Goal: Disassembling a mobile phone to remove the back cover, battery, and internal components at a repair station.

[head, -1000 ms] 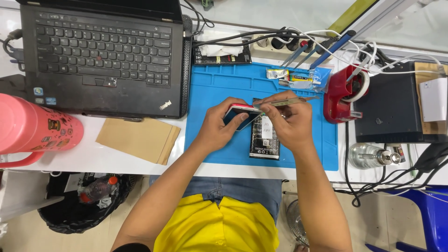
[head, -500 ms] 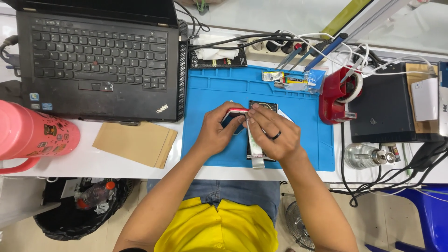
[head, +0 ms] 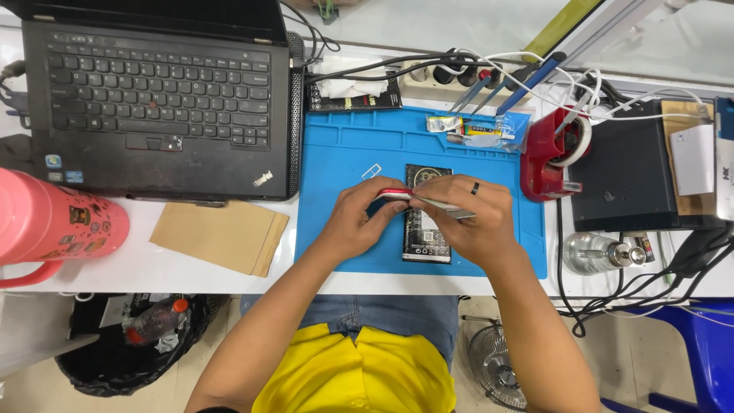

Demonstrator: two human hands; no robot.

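Both hands over the blue mat [head: 336,164], pinching one thin red-edged phone [head: 401,195] held edge-on just above the surface; left hand [head: 353,218] with grip pressed on the phone's left end, right hand [head: 470,218] with grip closed along its right part. Long axis running left to right, tilting slightly down toward the right. Directly beneath, a dark flat panel [head: 424,237] lying on the mat, long axis running away from the body, crossing the phone's line

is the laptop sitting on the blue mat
No, the laptop sits on the white table to the left of the blue mat, with its edge beside the mat, not on it.
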